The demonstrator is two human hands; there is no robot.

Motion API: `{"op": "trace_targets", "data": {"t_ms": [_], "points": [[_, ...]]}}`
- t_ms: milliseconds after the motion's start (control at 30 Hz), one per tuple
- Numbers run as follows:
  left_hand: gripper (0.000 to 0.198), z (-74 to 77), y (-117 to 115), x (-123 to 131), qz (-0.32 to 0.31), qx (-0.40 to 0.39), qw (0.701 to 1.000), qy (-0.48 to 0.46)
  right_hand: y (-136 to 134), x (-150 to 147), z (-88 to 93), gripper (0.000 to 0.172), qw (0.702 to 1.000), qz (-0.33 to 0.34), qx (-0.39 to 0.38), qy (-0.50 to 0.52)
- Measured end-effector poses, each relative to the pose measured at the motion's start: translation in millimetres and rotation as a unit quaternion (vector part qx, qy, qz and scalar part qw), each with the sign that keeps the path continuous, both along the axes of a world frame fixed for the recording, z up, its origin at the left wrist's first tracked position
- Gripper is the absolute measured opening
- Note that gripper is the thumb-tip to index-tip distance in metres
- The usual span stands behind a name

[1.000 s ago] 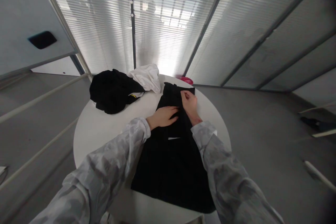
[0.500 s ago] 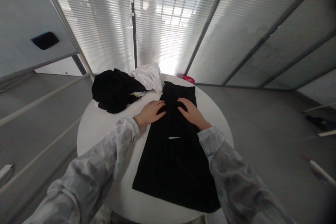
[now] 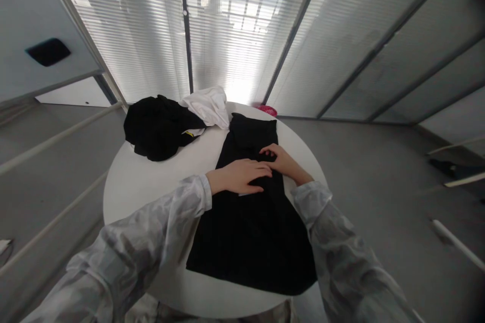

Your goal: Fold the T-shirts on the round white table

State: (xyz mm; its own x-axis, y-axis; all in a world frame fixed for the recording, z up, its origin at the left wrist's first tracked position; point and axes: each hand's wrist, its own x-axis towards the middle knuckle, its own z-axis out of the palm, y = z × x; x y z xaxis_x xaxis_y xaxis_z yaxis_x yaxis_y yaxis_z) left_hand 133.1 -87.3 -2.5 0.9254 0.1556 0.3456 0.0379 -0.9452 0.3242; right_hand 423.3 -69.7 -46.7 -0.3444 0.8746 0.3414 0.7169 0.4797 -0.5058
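Note:
A black garment point(image 3: 253, 247) lies spread on the round white table point(image 3: 132, 186), narrower at its far end and wider toward me. My left hand point(image 3: 242, 174) rests flat across its middle with the fingers extended to the right. Beside it, my right hand point(image 3: 280, 160) touches the cloth near the right edge; its fingers are bent and apart, with nothing visible between them. The hands meet or overlap near the fingertips. Under my left hand a small pale strip shows at a gap in the cloth.
A bunched black cloth point(image 3: 155, 128) and a white cloth point(image 3: 208, 106) lie at the table's far left. A pink item point(image 3: 268, 110) shows at the far edge. Glass panels with blinds point(image 3: 227, 50) stand behind, and pale rails point(image 3: 56, 136) run at the left.
My left hand has moved right and toward me across the garment, close to my right hand. The fingers of my right hand are more bent. The view has shifted slightly.

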Motion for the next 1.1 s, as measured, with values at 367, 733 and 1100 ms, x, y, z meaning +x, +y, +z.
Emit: {"op": "trace_targets", "data": {"t_ms": [367, 733, 1100], "points": [[0.045, -17.9, -1.4, 21.2, 0.009, 0.025, 1.000, 0.002, -3.8, 5.5, -1.4, 0.040, 1.000, 0.030, -0.004, -0.006], [0.026, -6.8, -45.4, -8.5, -0.114, -0.013, 0.993, 0.017, 6.1, 8.3, -9.4, 0.048, 0.996, 0.011, 0.047, -0.071], [0.036, -18.8, -84.7, -14.4, -0.149, -0.055, 0.987, 0.014, 7.6, 7.4, -8.5, 0.048, 0.997, -0.006, 0.052, -0.063]]}}
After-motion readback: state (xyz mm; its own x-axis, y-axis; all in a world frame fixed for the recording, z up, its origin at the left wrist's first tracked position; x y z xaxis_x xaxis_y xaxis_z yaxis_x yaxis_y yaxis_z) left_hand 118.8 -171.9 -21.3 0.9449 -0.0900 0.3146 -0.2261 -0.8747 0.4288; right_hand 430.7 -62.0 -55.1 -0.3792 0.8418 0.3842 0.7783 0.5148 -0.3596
